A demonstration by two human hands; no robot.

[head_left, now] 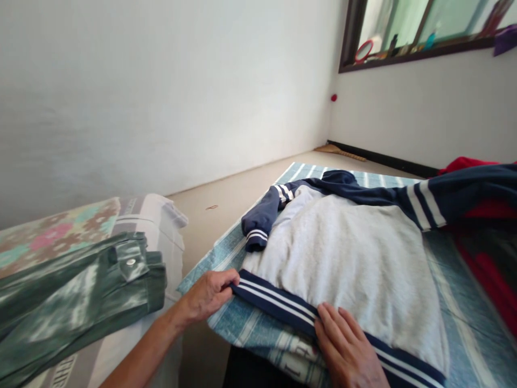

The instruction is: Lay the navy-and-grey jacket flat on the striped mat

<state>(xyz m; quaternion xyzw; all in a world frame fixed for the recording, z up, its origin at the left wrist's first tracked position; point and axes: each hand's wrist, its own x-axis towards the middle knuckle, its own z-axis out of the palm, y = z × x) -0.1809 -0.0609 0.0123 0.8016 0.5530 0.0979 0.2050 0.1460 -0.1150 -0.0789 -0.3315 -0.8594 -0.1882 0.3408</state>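
Your left hand (208,293) pinches the sweatshirt (347,264) hem's corner; your right hand (347,347) lies flat, fingers together, along its striped band.

Nothing is reading cleanly here. Dark printed letters are showing on the folded blue-and-white striped cloth (297,353) at the near edge, just beside the right hand (347,350), but they are coming through as broken strokes, too cut off to spell out. More dark lettering is peeking from the pale grey striped bedding (64,369) at lower left, likewise too blurred to make out.
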